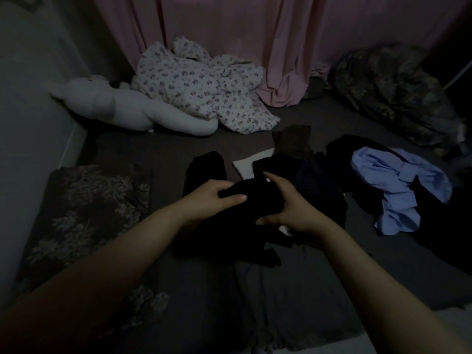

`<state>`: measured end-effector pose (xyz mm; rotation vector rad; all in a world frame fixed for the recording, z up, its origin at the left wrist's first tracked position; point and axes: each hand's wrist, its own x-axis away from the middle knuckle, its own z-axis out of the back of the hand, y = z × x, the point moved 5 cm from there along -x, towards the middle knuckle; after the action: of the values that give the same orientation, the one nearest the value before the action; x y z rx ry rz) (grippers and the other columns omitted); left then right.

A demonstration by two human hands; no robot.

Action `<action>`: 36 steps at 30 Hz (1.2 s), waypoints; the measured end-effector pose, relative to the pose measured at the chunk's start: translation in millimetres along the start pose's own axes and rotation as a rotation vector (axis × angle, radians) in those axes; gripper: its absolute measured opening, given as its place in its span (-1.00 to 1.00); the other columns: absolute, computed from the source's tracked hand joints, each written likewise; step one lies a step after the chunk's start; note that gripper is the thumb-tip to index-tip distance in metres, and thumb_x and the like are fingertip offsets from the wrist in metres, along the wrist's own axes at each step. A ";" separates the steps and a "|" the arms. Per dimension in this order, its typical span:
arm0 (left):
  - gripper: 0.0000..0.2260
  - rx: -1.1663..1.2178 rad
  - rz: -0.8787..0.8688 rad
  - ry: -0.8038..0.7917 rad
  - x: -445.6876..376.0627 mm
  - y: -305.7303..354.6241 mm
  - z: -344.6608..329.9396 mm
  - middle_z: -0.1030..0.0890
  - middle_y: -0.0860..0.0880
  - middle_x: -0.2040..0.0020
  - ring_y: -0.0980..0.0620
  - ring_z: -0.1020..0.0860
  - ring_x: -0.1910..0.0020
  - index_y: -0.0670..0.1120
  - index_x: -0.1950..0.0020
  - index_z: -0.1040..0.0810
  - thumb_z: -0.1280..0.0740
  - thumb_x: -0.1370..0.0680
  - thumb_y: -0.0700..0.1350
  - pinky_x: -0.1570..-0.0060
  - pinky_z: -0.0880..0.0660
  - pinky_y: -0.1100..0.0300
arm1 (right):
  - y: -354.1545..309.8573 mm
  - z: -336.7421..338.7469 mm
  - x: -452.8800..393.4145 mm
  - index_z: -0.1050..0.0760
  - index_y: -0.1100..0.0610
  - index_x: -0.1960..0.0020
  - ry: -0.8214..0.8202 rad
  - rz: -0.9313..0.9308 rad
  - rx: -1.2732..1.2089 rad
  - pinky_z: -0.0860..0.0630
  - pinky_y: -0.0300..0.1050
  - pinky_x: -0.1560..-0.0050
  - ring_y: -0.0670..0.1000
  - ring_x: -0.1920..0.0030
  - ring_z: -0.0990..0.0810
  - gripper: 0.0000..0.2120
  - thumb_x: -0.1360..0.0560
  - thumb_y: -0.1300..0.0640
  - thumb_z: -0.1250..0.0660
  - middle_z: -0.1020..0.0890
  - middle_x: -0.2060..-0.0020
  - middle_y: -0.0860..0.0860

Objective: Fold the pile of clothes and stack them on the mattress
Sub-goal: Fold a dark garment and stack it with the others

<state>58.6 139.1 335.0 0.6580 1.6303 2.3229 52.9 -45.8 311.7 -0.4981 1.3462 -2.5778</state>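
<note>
Centre of frame: left hand (215,198) and right hand (286,208) both gripping a black garment (245,213) (shape unclear), above the dark mattress (153,149).

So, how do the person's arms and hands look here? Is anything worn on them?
Both forearms are bare up to the frame edge, with no sleeves showing. The left hand and the right hand wear no gloves. No watch or bracelet shows on either wrist. The light is too dim to rule out rings.

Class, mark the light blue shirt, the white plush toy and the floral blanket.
light blue shirt (398,180), head view, crumpled middle.
white plush toy (132,111), head view, its body.
floral blanket (201,83), head view, central folds.
</note>
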 end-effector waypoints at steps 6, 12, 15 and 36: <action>-0.85 0.482 -0.015 0.078 -9.5 32.4 19.3 -0.68 0.05 0.22 0.15 -0.63 0.22 -0.07 0.02 -0.59 -0.28 -0.53 -0.28 0.15 -0.55 0.34 | 54.9 -67.1 -18.4 -0.56 0.16 -0.12 -0.120 -0.222 0.137 -0.50 0.07 -0.18 0.08 -0.11 -0.58 -0.62 -0.36 0.08 -0.52 -0.63 -0.06 0.11; -0.74 0.491 -0.022 0.246 -6.9 23.9 78.1 -0.66 -0.05 0.14 0.06 -0.62 0.16 -0.12 -0.02 -0.58 -0.24 -0.48 -0.40 0.10 -0.55 0.29 | 69.9 -67.7 -15.4 -0.37 0.24 -0.35 -0.001 -0.255 -0.125 -0.45 -0.07 -0.24 0.02 -0.26 -0.45 -0.46 -0.42 0.22 -0.45 -0.41 -0.22 0.00; -0.73 0.464 0.043 0.350 -7.4 5.7 108.9 -0.67 -0.05 0.12 0.04 -0.63 0.14 -0.14 -0.09 -0.57 -0.30 -0.45 -0.39 0.08 -0.57 0.26 | 58.1 -50.8 -29.5 -0.53 0.17 -0.10 0.010 -0.279 -0.112 -0.53 -0.14 0.02 0.08 -0.08 -0.58 -0.74 -0.42 0.24 -0.44 -0.58 0.03 0.03; -0.82 0.069 0.367 0.193 81.3 -198.1 55.7 -0.63 0.08 0.31 0.28 -0.57 0.33 -0.14 0.20 -0.60 -0.32 -0.43 -0.41 0.25 -0.48 0.38 | 115.7 -78.7 34.6 -0.59 0.08 0.12 -0.069 0.113 0.728 -0.50 -0.22 0.45 0.07 0.22 -0.66 -0.71 -0.28 -0.03 -0.23 -0.62 0.21 0.02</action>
<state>0.8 290.8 184.5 0.8319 1.8091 2.6681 -7.4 -63.0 181.8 -0.3525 0.3340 -2.6706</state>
